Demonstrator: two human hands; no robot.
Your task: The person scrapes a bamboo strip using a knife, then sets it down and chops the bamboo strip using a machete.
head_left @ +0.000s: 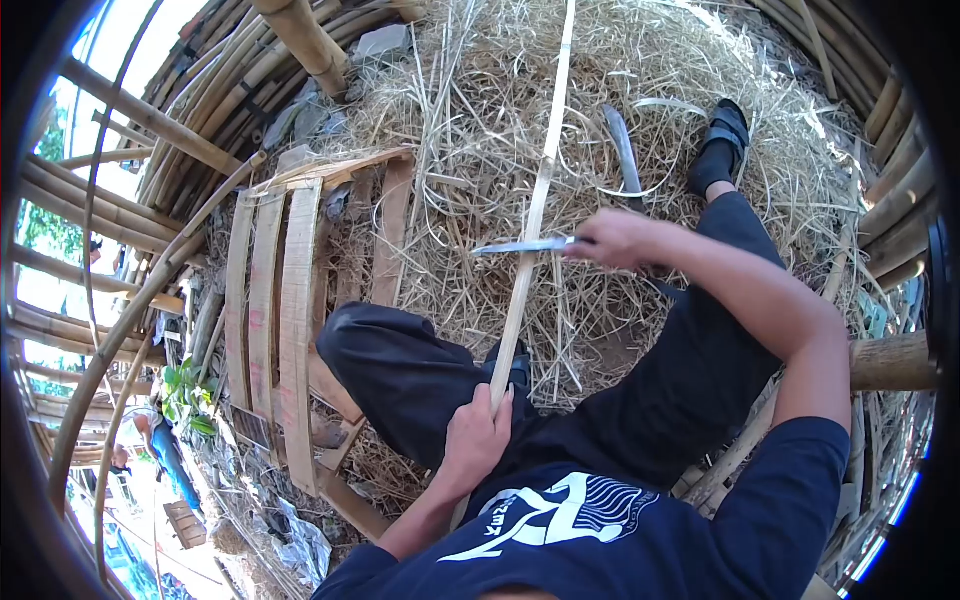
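Clasping the near end of a long pale strip (pixel 541 195) with the left hand (pixel 475 440) at 6 o'clock, fully closed around it. Extending it past the centre and out at the edge between 12 and 1 o'clock. Gripping a knife (pixel 535 244) with the right hand (pixel 612 240) at 2 o'clock, likewise closed. Holding the blade (pixel 500 248) crosswise over the strip, just off-centre toward 1 o'clock, tip toward 9 o'clock; hard to tell whether touching it or just above. Sitting in dark trousers (pixel 700 350) among thin pale shavings (pixel 480 130), with another blade (pixel 622 150) between 1 and 2 o'clock and a black sandal (pixel 728 130) at 2 o'clock. Bordered by a slatted wooden frame (pixel 298 330) at 9 o'clock, bamboo poles (pixel 150 115) at 10 o'clock, and, farther off at 8 o'clock, a person (pixel 172 465) in blue trousers.
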